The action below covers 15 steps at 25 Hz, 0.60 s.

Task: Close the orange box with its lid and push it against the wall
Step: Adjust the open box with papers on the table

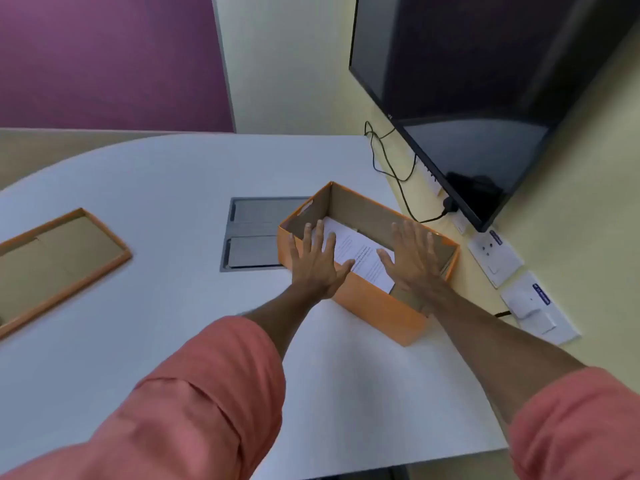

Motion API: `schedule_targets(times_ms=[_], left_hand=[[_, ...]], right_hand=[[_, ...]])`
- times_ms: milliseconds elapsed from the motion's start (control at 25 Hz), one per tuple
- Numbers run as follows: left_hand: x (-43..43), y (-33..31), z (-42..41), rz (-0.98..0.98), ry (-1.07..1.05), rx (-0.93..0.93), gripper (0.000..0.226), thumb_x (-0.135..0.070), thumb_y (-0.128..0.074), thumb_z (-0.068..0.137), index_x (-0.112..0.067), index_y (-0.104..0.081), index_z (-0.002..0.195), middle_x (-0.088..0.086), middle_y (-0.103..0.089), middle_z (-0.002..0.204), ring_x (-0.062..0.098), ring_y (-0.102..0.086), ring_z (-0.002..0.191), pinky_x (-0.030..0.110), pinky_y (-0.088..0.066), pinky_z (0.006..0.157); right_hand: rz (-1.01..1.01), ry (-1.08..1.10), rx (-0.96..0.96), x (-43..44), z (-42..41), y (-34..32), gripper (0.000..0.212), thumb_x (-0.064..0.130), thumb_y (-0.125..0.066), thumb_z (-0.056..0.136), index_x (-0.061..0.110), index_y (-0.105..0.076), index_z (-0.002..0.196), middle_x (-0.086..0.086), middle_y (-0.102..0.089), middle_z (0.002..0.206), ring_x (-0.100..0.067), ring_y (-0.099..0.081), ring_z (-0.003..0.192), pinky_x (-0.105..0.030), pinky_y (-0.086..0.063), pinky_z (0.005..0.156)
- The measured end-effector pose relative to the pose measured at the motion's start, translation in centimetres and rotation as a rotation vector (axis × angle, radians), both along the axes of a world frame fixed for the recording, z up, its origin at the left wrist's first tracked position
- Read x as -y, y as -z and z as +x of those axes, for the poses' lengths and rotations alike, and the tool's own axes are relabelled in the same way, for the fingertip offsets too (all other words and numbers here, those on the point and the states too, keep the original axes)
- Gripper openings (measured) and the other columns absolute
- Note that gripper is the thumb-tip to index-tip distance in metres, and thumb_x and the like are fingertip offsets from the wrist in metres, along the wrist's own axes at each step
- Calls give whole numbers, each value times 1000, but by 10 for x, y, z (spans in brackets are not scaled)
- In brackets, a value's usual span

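The orange box (381, 308) stands open on the white table, a short way from the yellow wall (571, 237) at the right. White printed paper (353, 249) lies inside it. Its lid (62, 258) lies upside down at the table's left edge, far from the box. My left hand (317, 263) hovers flat with spread fingers over the box's near-left rim. Over the right half of the box is my right hand (412, 259), also flat and spread. Neither hand holds anything.
A grey cable hatch (252, 233) is set into the table (173, 323) just left of the box. A dark screen (485, 98) hangs on the wall above, with black cables (391, 168) and white sockets (495, 258) between box and wall.
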<state>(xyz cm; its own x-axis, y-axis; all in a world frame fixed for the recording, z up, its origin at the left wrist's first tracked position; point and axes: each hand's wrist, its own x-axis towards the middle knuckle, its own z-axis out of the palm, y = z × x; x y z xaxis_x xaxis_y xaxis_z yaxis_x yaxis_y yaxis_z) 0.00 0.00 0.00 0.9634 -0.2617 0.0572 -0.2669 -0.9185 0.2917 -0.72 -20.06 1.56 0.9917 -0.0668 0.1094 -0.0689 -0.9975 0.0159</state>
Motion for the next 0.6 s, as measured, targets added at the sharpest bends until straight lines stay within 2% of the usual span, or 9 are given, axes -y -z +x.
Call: schedule_targets(times_ms=[280,440,600], left_hand=[[43,31,23,42,-90,-101,77,-65,-21,92,-18,-13,153,9,6,163,30,14,149,59,9,114],[50,50,21,58,-102,-165,76,-66,-20,91,-26,-2,154,9,12,163,32,17,148,58,12,114],[51,63,19,40,-107,-178,73,-63,-20,92,-27,-3,154,8,11,163,31,16,148,58,12,113]], right_hand=[[-50,-48,-55,50,53,28,65,47,-44,92,7,-33,141,-17,-39,146,-33,-33,136,-53,-27,112],[-25,-10,-125,63,75,40,69,49,-43,93,5,-28,144,-20,-32,151,-36,-26,141,-58,-21,114],[16,35,-187,73,91,46,74,54,-43,92,7,-24,146,-23,-23,155,-37,-18,146,-59,-16,115]])
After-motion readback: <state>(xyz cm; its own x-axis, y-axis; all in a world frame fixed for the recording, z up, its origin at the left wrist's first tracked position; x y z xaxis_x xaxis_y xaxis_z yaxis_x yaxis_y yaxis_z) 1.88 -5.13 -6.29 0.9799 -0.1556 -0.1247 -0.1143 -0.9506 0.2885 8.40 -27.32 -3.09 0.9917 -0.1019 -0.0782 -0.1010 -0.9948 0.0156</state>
